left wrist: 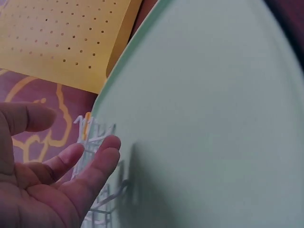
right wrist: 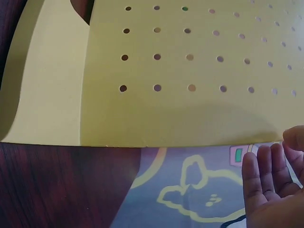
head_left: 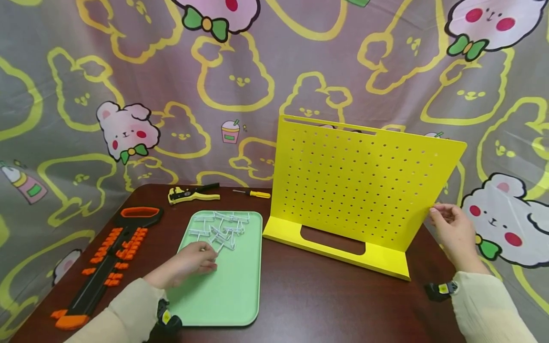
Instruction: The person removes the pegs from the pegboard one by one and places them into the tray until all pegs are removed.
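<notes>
A yellow pegboard (head_left: 343, 181) stands upright on its flat base, turned slightly to the left. My right hand (head_left: 455, 233) pinches its right side edge between thumb and fingers; the right wrist view has the thumb (right wrist: 295, 137) at that edge. My left hand (head_left: 190, 262) hovers low over the light green tray (head_left: 238, 295), beside a pile of white wire pegboard hooks (head_left: 218, 228). In the left wrist view its thumb and fingers are apart with nothing between them, and the hooks (left wrist: 97, 209) lie partly hidden behind the fingers.
On the left lies a black holder (head_left: 107, 262) with orange pieces along both sides. A wire stripper (head_left: 193, 194) and a yellow-handled screwdriver (head_left: 257, 194) lie at the back of the dark brown table (head_left: 326, 305). A patterned curtain (head_left: 171, 71) hangs behind.
</notes>
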Demonstrator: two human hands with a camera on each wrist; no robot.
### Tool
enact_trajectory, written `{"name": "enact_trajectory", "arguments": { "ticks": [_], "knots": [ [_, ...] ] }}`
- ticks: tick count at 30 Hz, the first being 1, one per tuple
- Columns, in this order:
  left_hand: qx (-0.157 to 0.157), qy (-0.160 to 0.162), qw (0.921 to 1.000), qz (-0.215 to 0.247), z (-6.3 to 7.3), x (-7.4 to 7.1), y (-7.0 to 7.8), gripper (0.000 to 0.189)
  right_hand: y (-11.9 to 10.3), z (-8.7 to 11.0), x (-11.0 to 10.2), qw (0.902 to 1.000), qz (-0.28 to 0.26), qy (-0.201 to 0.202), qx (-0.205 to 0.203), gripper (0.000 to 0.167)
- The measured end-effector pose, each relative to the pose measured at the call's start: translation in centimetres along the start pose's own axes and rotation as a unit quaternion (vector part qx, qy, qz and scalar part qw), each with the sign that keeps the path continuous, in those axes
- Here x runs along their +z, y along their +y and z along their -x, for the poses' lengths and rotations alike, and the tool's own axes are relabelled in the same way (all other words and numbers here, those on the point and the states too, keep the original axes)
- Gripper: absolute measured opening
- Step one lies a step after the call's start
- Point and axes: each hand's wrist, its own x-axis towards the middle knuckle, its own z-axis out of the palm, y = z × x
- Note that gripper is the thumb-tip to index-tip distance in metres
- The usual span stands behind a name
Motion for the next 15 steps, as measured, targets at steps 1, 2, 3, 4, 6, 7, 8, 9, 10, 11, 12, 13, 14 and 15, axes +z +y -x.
{"name": "enact_trajectory", "arguments": {
  "ticks": [1, 2, 3, 4, 6, 7, 8, 9, 10, 11, 12, 13, 14, 15],
  "knots": [
    [0.003, 0.0, 0.9999, -0.012, 0.1, -0.1, 0.2, 0.016, -0.1, 0.2, 0.0, 0.9999, 0.011, 0.003, -0.011, 0.043],
    [0.006, -0.002, 0.9995, -0.03, 0.2, -0.1, 0.4, 0.016, -0.2, 0.3, -0.1, 0.9994, 0.022, 0.002, -0.026, 0.043],
    [0.006, -0.003, 0.999, -0.044, 0.3, -0.2, 0.6, 0.015, -0.4, 0.5, -0.1, 0.9985, 0.033, 0.0, -0.043, 0.043],
    [0.007, -0.005, 0.9981, -0.061, 0.4, -0.2, 0.7, 0.016, -0.6, 0.7, -0.1, 0.9971, 0.045, -0.002, -0.062, 0.042],
    [0.015, -0.005, 0.9957, -0.091, 0.5, -0.2, 1.2, 0.017, -1.2, 0.9, -0.2, 0.993, 0.064, -0.014, -0.098, 0.041],
    [0.02, 0.0, 0.9939, -0.108, 0.6, -0.2, 1.5, 0.017, -1.6, 1.0, -0.1, 0.9905, 0.072, -0.02, -0.115, 0.04],
    [0.029, 0.004, 0.9913, -0.128, 0.7, -0.3, 1.8, 0.017, -2.1, 1.1, -0.1, 0.9876, 0.08, -0.026, -0.132, 0.039],
    [0.039, 0.01, 0.9885, -0.146, 0.7, -0.4, 2.1, 0.018, -2.7, 1.1, 0.0, 0.9844, 0.087, -0.03, -0.15, 0.037],
    [0.051, 0.013, 0.9849, -0.165, 0.7, -0.5, 2.4, 0.018, -3.2, 1.2, 0.2, 0.9812, 0.092, -0.036, -0.166, 0.035],
    [0.061, 0.015, 0.9809, -0.184, 0.8, -0.5, 2.7, 0.018, -3.9, 1.2, 0.3, 0.978, 0.096, -0.044, -0.18, 0.033],
    [0.069, 0.017, 0.977, -0.201, 0.8, -0.6, 3.0, 0.018, -4.4, 1.3, 0.5, 0.974, 0.101, -0.051, -0.196, 0.031],
    [0.075, 0.018, 0.9731, -0.217, 0.9, -0.7, 3.4, 0.018, -5.0, 1.4, 0.8, 0.9703, 0.104, -0.058, -0.21, 0.029],
    [0.08, 0.017, 0.9701, -0.228, 0.9, -0.8, 3.6, 0.018, -5.6, 1.6, 1.1, 0.9664, 0.108, -0.066, -0.223, 0.027],
    [0.088, 0.017, 0.9681, -0.234, 0.9, -1.0, 3.9, 0.019, -6.1, 1.8, 1.4, 0.963, 0.107, -0.078, -0.235, 0.026]
  ]
}}
